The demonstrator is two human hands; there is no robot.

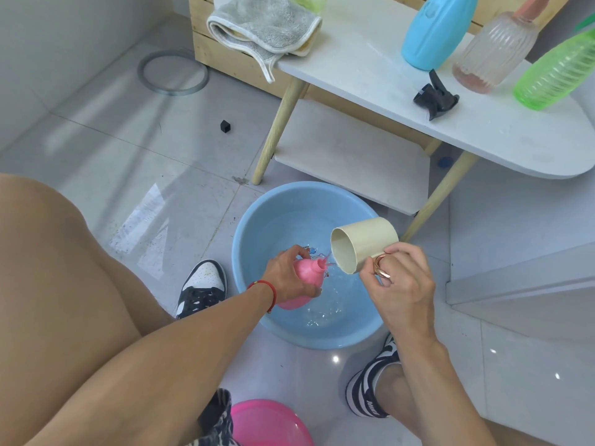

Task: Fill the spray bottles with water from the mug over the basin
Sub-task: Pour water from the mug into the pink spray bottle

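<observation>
A pink spray bottle (306, 278) without its head is tilted over the blue basin (257, 220), gripped by my left hand (286, 278). My right hand (399, 281) holds a beige mug (363, 243) by its handle, tipped on its side with the mouth toward the bottle's neck. A thin stream of water runs from the mug's rim to the bottle opening. The basin holds shallow water. On the white table stand a blue bottle (434, 30), a clear ribbed bottle (492, 49) and a green bottle (553, 75), with a black spray head (434, 96) lying beside them.
A grey towel (264, 27) hangs off the table's far edge by a wooden crate. The table's lower shelf (351, 156) and legs stand just behind the basin. A pink basin (270, 423) sits near my feet. A small black cube (225, 126) and a ring (174, 72) lie on the tiled floor.
</observation>
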